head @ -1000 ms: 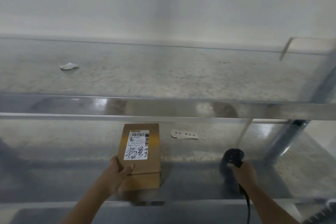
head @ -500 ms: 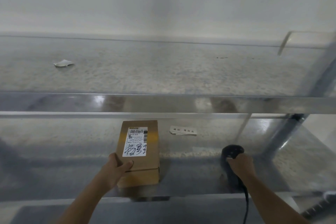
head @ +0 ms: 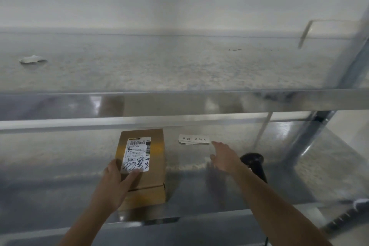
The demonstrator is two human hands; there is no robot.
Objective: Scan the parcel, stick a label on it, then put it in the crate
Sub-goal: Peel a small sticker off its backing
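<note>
Box (head: 142, 166) flat on steel worktop (head: 199, 191), near edge gripped by left hand (head: 115, 185), thumb on its shipping label (head: 137, 155). Right hand (head: 224, 159) empty, fingers spread, tips just short of label strips (head: 194, 139). Scanner (head: 253, 163) behind right wrist. Paper scrap (head: 32, 59) on upper shelf (head: 179, 70). White wall behind.

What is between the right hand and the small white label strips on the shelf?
In the head view, nothing: only bare metal shelf separates the right hand from the label strips, fingertips nearly touching.
</note>
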